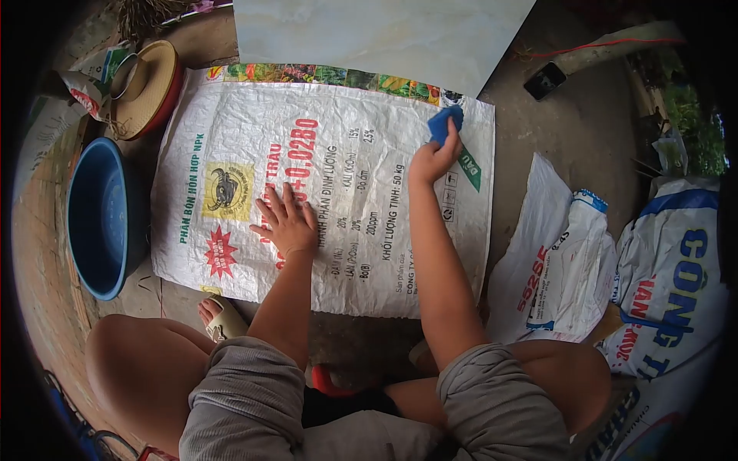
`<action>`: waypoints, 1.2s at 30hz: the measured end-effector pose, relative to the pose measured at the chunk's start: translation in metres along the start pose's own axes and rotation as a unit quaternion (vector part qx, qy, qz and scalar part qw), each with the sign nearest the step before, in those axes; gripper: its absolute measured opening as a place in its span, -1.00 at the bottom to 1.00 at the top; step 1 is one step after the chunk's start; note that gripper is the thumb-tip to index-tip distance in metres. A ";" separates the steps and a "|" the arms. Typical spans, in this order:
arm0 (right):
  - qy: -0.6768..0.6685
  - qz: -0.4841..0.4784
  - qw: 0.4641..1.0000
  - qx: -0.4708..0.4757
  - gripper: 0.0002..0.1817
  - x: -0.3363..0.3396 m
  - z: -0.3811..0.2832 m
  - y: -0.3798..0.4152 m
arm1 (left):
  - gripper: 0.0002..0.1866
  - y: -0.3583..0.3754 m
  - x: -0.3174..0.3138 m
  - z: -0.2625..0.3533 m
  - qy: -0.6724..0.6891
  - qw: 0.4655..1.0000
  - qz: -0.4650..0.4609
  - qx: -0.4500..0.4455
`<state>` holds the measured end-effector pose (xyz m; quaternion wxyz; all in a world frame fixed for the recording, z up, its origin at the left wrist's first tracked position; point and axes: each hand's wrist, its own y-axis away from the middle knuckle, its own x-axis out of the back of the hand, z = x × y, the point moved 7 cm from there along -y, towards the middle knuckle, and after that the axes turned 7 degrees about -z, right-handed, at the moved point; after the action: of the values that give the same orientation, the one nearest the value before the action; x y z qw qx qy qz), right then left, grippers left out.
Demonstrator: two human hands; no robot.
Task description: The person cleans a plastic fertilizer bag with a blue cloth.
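A large white printed sack lies flat on the ground, with a strip of colourful pictures along its far edge. My left hand rests on the sack's middle, fingers spread, holding nothing. Near the sack's far right corner, my right hand grips a blue cloth over the sack, close to the green label. The fingers of this hand are closed round the cloth's lower part. Whether the cloth touches the sack is hard to tell.
A blue basin stands at the left, below a straw hat. Beyond the sack lies a pale marbled board. A phone is on the ground at the upper right. More printed sacks lie at the right.
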<state>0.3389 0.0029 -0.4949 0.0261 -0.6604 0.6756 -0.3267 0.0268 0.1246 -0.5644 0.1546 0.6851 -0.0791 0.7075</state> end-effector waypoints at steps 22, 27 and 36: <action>0.278 -0.186 0.939 -0.084 -0.40 0.037 0.087 0.008 | -0.35 0.000 -0.001 -0.001 0.000 1.000 0.013 -0.005; 0.130 0.000 0.989 -0.071 -0.44 0.044 0.067 -0.002 | -0.35 0.000 -0.001 -0.001 0.001 1.000 0.013 -0.003; 0.147 -0.472 0.862 0.110 -0.46 -0.069 -0.075 0.155 | -0.36 0.001 0.001 0.002 -0.007 1.000 0.011 -0.001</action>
<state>0.1768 0.0828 -0.5375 -0.1585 -0.8375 0.2382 -0.4655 0.0278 0.1231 -0.5630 0.1471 0.6888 -0.0882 0.7044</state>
